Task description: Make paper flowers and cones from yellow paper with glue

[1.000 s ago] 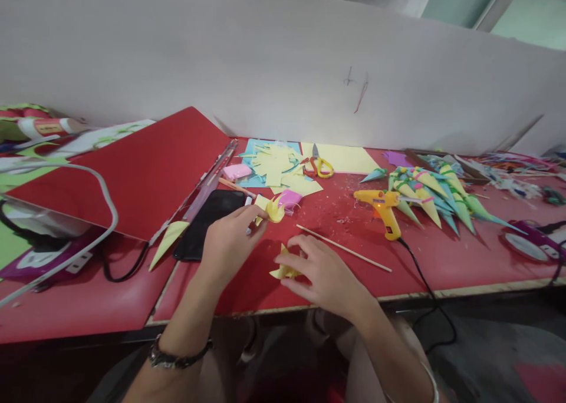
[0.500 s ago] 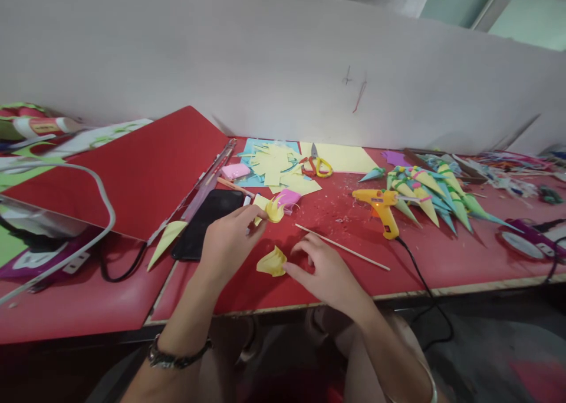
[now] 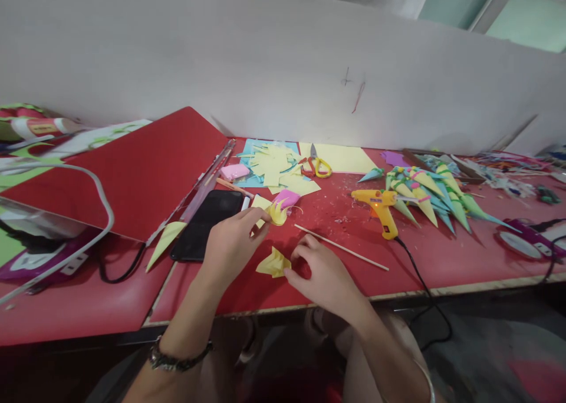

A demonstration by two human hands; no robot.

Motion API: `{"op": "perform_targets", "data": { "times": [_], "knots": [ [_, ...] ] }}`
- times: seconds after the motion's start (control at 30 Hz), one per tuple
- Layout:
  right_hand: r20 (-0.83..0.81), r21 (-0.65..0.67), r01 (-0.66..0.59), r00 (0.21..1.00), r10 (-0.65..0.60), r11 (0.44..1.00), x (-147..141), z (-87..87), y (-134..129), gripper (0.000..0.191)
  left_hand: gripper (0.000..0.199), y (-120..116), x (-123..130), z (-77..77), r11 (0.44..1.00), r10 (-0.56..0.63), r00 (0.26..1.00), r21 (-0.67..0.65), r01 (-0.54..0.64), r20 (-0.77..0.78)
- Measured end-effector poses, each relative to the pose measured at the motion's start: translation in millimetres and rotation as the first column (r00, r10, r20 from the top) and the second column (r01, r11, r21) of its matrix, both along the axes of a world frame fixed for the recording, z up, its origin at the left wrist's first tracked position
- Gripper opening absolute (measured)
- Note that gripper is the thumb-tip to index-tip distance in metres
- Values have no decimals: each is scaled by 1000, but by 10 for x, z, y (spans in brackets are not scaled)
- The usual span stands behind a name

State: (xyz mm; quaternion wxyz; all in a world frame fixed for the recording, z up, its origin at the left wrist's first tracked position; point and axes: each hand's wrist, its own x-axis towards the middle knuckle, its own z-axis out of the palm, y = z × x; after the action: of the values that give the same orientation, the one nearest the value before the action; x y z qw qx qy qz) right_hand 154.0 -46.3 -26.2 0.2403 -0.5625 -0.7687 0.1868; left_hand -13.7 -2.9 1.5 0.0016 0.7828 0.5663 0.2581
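My left hand (image 3: 236, 241) is closed, pinching a small curled yellow paper piece (image 3: 278, 212) with pointed, fringed tips between thumb and fingers. Below it, a second yellow paper piece (image 3: 273, 264), creased and folded, lies on the red tabletop. The thumb of my right hand (image 3: 321, 267) touches that piece's right edge, while its bent index finger stays apart from the thumb. A thin wooden stick (image 3: 342, 248) lies just beyond my right hand. Close behind the held piece is a pink packet (image 3: 286, 200).
A yellow glue gun (image 3: 378, 205) lies right of centre, its cord over the front edge. Beyond it are several paper cones (image 3: 435, 194). Scissors (image 3: 317, 164) rest by yellow scraps (image 3: 272, 164). A black phone (image 3: 207, 223) and a raised red board (image 3: 132, 179) are left.
My left hand has shifted slightly right with the curled paper piece. My right thumb has moved onto the edge of the folded piece, which has turned a little.
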Motion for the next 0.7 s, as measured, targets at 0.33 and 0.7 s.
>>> {"op": "perform_targets", "data": {
  "times": [0.33, 0.7],
  "knots": [
    [-320, 65, 175, 936, -146, 982, 3, -49, 105, 7, 18, 23, -24, -8, 999, -2, 1000, -52, 2, 1],
    [-504, 96, 212, 853, -136, 973, 370, -87, 207, 25, 17, 57, -51, -20, 981, -87, 994, -178, 73, -68]
  ]
}}
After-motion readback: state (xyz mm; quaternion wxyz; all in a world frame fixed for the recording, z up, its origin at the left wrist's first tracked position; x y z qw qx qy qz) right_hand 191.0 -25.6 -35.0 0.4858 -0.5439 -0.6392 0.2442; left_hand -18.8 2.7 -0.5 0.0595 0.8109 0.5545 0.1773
